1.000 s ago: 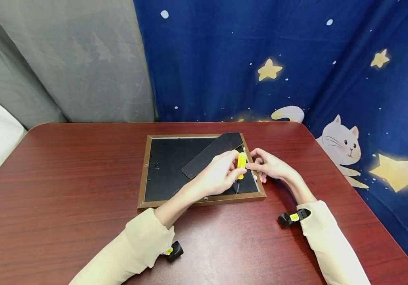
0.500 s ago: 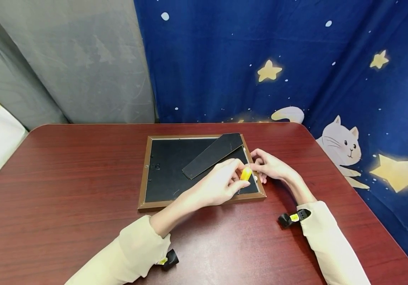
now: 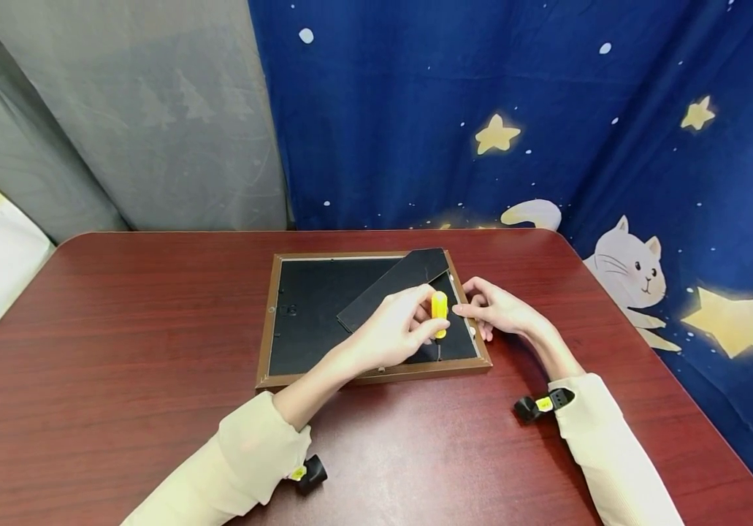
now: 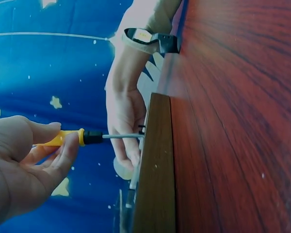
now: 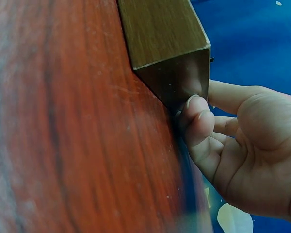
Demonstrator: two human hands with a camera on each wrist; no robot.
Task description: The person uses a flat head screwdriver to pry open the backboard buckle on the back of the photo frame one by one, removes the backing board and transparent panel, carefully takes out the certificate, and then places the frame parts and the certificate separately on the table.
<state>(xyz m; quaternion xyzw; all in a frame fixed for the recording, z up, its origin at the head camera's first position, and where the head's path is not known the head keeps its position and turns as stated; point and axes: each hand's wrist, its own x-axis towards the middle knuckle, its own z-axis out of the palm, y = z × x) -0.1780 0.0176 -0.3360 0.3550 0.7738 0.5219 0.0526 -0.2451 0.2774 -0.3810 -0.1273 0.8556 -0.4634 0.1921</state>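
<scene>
A wood-edged picture frame [image 3: 264, 329] lies on the table with its black back panel [image 3: 310, 285] facing up. My left hand [image 3: 392, 325] pinches the yellow handle of a small screwdriver [image 3: 439, 314] above the panel's right part. In the left wrist view, the screwdriver's metal shaft [image 4: 121, 136] reaches down to the near edge of the frame; what its tip meets is too small to tell. My right hand [image 3: 501, 307] holds the frame's right side, thumb over the top and curled fingers against the outer face, as the right wrist view shows.
A black stand leg [image 3: 396, 285] lies slantwise across the panel, its lower part partly behind my left hand. Small metal tabs [image 3: 472, 331] show along the frame's inner rim. The reddish wooden table [image 3: 153, 314] stretches around, with curtains [image 3: 415, 109] behind it.
My left hand tipped the screwdriver rightward half a second ago. It now stands nearly upright again, and the hand has shifted slightly left and away from me. The right hand stays put.
</scene>
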